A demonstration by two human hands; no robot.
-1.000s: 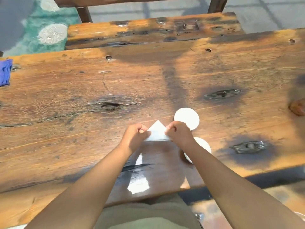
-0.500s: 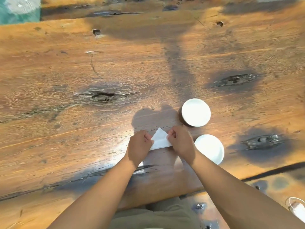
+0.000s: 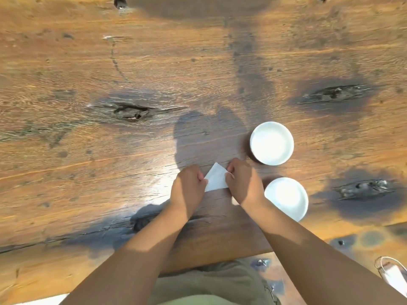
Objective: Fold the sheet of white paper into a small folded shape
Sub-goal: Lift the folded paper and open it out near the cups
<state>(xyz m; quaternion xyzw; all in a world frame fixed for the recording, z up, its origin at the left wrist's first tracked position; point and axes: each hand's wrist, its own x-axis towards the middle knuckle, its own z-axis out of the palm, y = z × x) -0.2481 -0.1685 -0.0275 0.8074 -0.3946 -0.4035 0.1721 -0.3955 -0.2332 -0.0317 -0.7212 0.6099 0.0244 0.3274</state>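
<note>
The white paper [image 3: 215, 178] is folded into a small shape with a pointed top and lies on the wooden table [image 3: 154, 69] near its front edge. My left hand [image 3: 188, 189] pinches its left edge with curled fingers. My right hand [image 3: 243, 181] pinches its right edge. Both hands cover the paper's sides, so only the middle and the tip show.
Two white round bowls stand right of the hands: one [image 3: 272, 146] just beyond my right hand, another [image 3: 286, 198] beside my right wrist. Dark knots and cracks mark the wood. A white sandal [image 3: 393, 276] lies on the floor at lower right.
The camera has tilted down and moved closer, so the far bench and blue cloth have left the view. Both hands stay pinched on the paper, which has tilted slightly.
</note>
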